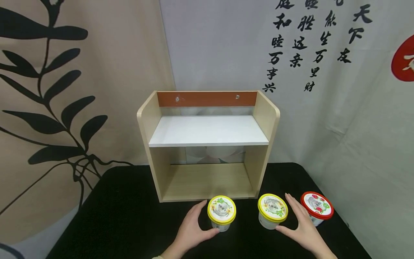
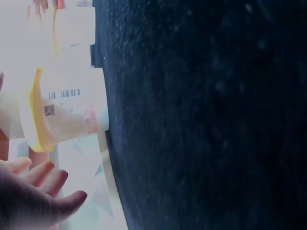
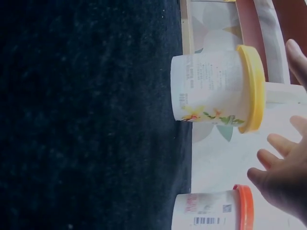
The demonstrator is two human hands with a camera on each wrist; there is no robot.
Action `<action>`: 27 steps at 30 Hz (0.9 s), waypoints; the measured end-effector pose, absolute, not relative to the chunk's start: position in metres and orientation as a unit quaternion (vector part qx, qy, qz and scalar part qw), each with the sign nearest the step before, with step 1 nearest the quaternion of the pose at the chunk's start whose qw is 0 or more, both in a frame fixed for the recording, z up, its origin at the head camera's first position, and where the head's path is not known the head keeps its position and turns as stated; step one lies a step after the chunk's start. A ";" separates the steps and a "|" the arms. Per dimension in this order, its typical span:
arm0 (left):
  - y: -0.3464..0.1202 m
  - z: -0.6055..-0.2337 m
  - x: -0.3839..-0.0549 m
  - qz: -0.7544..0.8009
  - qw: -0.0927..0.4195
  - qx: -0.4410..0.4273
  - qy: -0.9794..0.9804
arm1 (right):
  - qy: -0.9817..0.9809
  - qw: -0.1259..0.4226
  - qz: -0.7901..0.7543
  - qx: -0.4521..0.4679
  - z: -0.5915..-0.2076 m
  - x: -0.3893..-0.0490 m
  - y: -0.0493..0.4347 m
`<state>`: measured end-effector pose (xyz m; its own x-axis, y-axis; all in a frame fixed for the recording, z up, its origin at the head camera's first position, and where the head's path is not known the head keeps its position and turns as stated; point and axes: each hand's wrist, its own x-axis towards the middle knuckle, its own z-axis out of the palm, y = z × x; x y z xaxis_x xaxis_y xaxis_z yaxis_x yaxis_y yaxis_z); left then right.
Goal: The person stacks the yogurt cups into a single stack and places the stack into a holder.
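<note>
Two white tubs with yellow lids stand upright on the black table in front of a small shelf. My left hand (image 1: 191,230) is spread beside the left yellow-lidded tub (image 1: 221,211), thumb near its front and fingers at its left side. In the left wrist view, that tub (image 2: 72,105) shows a barcode, and the fingers stand apart from it. The right yellow-lidded tub (image 1: 272,209) has my right hand (image 1: 303,227) at its right side, thumb and fingers spread around it. A red-lidded tub (image 1: 317,205) stands just beyond the right hand's fingers.
The wooden shelf unit (image 1: 207,181) has a white middle board (image 1: 208,131) and a brown back strip (image 1: 207,99). Its front edge lies just behind the tubs. Curtains with leaf patterns and writing hang behind the black table (image 1: 129,216).
</note>
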<state>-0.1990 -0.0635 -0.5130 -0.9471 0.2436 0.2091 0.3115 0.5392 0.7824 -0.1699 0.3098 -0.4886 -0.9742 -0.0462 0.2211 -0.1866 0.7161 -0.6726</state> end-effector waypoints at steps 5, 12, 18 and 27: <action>-0.058 -0.518 -0.201 -0.477 0.032 -0.147 -0.866 | -0.918 0.079 0.385 0.056 -0.494 -0.172 0.313; -0.053 -0.525 -0.207 -0.502 0.029 -0.138 -0.853 | -0.907 0.045 0.416 0.049 -0.501 -0.176 0.318; -0.051 -0.528 -0.212 -0.530 0.017 -0.142 -0.836 | -0.883 0.022 0.465 0.067 -0.508 -0.182 0.324; -0.047 -0.531 -0.218 -0.559 -0.028 -0.135 -0.818 | -0.847 -0.029 0.527 0.067 -0.514 -0.187 0.328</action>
<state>-0.2176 -0.0474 -0.5310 -0.9622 0.2510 0.1055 0.1894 0.3386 0.9217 -0.1875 0.3280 -0.5140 -0.9894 -0.1434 0.0222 -0.0832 0.4355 -0.8963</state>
